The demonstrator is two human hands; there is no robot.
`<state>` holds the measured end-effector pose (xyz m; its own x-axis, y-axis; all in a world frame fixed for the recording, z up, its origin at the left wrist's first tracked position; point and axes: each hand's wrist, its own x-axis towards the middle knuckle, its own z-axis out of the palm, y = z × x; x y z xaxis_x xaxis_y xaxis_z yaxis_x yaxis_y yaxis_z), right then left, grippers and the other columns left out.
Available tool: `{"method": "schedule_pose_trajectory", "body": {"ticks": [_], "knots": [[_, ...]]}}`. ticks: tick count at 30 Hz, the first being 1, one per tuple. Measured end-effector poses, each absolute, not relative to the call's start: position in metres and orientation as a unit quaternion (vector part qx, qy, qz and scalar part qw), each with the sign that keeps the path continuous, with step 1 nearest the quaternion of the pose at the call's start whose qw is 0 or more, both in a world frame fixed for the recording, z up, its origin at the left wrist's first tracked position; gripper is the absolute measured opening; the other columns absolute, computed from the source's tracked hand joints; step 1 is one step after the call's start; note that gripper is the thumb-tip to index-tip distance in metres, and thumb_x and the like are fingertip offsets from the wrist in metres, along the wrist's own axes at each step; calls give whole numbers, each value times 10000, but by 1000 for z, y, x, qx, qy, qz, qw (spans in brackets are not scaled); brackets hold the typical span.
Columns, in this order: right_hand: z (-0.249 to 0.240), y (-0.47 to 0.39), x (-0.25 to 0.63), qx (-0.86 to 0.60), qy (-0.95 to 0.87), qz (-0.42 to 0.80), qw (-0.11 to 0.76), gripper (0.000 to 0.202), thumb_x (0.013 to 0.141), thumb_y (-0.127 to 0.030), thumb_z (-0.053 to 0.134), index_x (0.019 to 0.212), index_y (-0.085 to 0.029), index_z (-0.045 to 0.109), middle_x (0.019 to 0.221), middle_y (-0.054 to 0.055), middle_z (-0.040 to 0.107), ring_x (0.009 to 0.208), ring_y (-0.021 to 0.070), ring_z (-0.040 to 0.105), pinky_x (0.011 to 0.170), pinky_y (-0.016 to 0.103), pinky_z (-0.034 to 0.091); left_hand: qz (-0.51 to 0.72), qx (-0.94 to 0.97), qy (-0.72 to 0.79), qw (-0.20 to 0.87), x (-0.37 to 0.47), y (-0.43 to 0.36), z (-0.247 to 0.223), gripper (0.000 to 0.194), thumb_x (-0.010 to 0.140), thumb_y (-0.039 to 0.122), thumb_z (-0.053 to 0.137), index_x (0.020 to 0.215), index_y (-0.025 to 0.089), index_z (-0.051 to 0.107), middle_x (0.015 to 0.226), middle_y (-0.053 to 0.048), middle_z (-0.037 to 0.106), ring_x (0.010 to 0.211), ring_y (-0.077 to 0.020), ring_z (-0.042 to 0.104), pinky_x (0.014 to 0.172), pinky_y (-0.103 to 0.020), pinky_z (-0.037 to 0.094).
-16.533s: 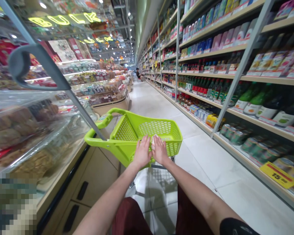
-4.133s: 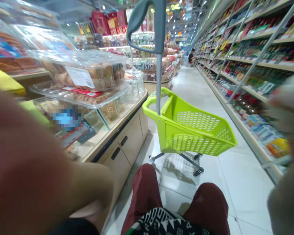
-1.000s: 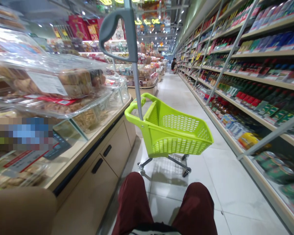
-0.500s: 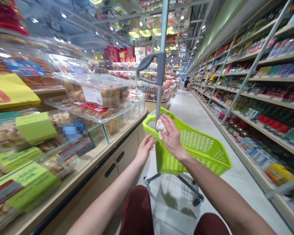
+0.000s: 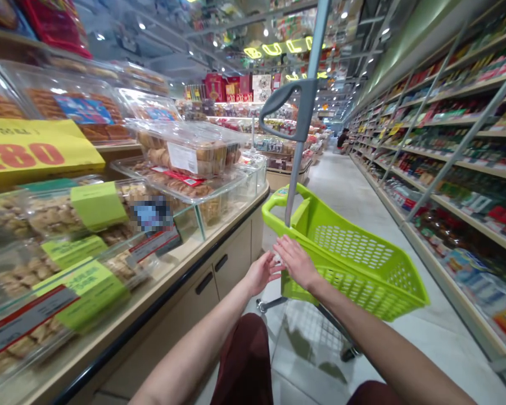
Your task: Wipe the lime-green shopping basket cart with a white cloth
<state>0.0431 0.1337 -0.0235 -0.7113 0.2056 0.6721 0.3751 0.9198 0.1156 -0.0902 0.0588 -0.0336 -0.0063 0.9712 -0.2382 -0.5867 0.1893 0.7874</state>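
Observation:
In front of the green basket cart [image 5: 362, 253], my two hands are brought together. My left hand [image 5: 263, 273] has its fingers apart, palm turned toward the other hand. My right hand [image 5: 296, 261] is beside it, fingers bent over a small whitish item [image 5: 278, 257] that shows between the hands and is mostly hidden. The cart's grey pull handle [image 5: 290, 112] rises above my hands, and neither hand is on it.
To the left runs a counter [image 5: 236, 225] with clear packs of baked goods [image 5: 185, 152] and a yellow price sign [image 5: 37, 152]. Stocked shelves [image 5: 459, 163] line the right. A person [image 5: 343, 140] is far down the aisle.
My right hand has come down off the cart's rim area to my left hand, with the whitish item now mostly covered. The view has turned left, so the cart appears further right.

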Motion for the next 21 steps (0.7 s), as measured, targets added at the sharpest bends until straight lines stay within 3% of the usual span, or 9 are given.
{"method": "schedule_pose_trajectory", "body": {"ticks": [3, 6, 10, 14, 21], "knots": [[-7, 159, 36, -167, -898, -174, 368, 401, 835, -103, 429, 1227, -177, 473, 1319, 89, 433, 1310, 239, 187, 1023, 494, 284, 553, 290, 570, 534, -98, 69, -56, 388, 778, 410, 505, 1086, 175, 518, 1063, -72, 614, 890, -157, 604, 713, -249, 440], [-8, 175, 28, -153, -903, -196, 349, 363, 847, -124, 446, 1200, -194, 495, 1323, 72, 430, 1312, 230, 180, 1032, 505, 261, 456, 390, 681, 420, -98, 74, -76, 427, 753, 318, 530, 1133, 125, 501, 1127, -121, 587, 1001, -200, 564, 844, -298, 412], [-56, 175, 32, -135, -935, -200, 259, 295, 835, -114, 477, 1111, -180, 558, 1298, 69, 461, 1280, 222, 275, 1033, 476, 284, 339, 534, 715, 299, -91, 73, -93, 504, 735, 258, 522, 1201, 80, 452, 1242, -164, 499, 1111, -229, 495, 944, -325, 363], [-100, 160, 52, -146, -953, -183, 193, 239, 825, -147, 512, 1049, -170, 594, 1225, 76, 532, 1247, 231, 337, 1000, 448, 339, 271, 618, 697, 244, -89, 71, -99, 542, 741, 245, 503, 1251, 94, 399, 1282, -151, 461, 1133, -222, 480, 954, -321, 369], [-35, 165, 49, -214, -899, -183, 336, 351, 867, -179, 445, 1216, -206, 478, 1356, 57, 385, 1321, 217, 148, 1047, 477, 244, 285, 649, 688, 159, -92, 87, -90, 496, 751, 201, 471, 1234, 104, 407, 1245, -127, 492, 1125, -201, 486, 970, -322, 369]]}}
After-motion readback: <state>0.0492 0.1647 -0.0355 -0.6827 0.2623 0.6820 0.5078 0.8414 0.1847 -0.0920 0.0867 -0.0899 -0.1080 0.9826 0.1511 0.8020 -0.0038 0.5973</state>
